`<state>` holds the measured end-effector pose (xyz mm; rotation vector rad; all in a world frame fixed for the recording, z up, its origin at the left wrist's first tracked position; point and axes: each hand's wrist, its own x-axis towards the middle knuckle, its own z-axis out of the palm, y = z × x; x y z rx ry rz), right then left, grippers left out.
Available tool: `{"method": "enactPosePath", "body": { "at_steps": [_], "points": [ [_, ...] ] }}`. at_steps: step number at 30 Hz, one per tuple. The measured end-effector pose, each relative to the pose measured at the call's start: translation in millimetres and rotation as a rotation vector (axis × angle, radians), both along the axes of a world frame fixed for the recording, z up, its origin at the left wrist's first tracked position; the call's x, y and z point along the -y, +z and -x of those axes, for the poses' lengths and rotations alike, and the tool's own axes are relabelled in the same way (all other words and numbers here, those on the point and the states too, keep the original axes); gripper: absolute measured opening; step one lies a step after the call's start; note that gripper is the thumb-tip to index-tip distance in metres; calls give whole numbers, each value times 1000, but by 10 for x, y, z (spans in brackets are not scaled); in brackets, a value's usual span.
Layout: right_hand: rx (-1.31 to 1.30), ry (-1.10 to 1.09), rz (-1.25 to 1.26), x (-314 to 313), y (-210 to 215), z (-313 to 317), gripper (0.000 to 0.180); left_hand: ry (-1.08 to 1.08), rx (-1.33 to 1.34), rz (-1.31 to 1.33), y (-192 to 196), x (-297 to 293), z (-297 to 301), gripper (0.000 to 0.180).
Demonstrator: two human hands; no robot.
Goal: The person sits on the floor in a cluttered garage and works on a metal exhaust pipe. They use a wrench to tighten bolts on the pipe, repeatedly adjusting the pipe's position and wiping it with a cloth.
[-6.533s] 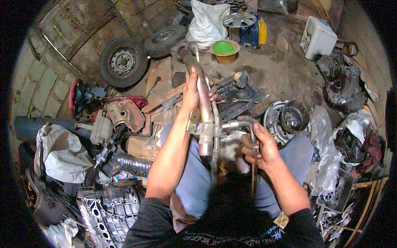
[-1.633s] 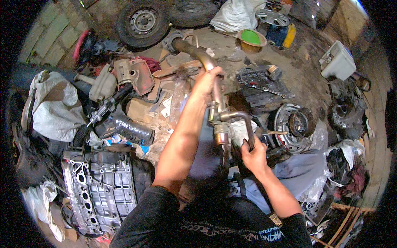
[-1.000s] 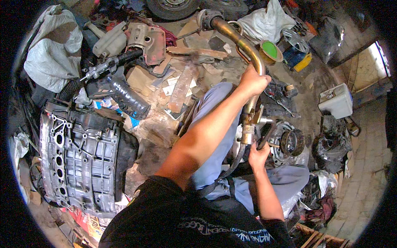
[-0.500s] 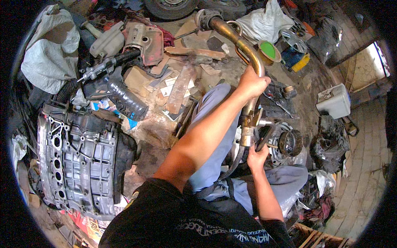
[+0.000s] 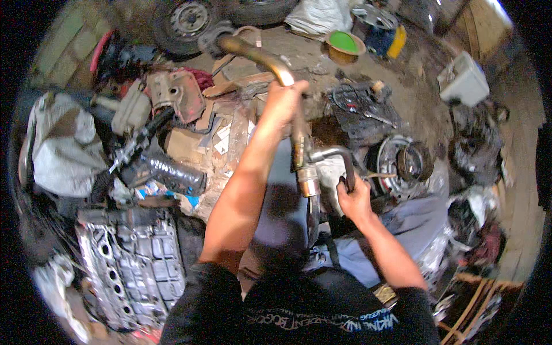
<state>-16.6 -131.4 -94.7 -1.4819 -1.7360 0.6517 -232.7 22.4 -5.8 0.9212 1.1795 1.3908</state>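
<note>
The person's left hand [image 5: 286, 103] wraps around a long bent pipe [image 5: 299, 137], likely to keep it steady; the pipe runs from the middle toward eleven o'clock. Near four o'clock, the right hand [image 5: 355, 198] grips a bent bar [image 5: 348, 164]; blur hides if they join

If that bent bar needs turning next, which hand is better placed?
Probably the right hand: it holds the bent bar, while the left hand is wrapped around the pipe, which it would have to let go.
</note>
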Motion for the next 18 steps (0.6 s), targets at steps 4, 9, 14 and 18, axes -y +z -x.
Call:
{"method": "enactPosePath", "body": {
  "at_steps": [4,9,14,18],
  "points": [
    [-31,8,47,-28,93,64,18,-107,197,100,103,52,52,14],
    [-78,-3,22,-88,35,33,24,-159,287,102,127,62,72,16],
    [-70,-11,16,-30,-57,89,28,-118,320,81,229,130,64,12],
    [-179,-10,39,92,-146,290,21,-123,491,82,156,122,227,12]
  ]
}}
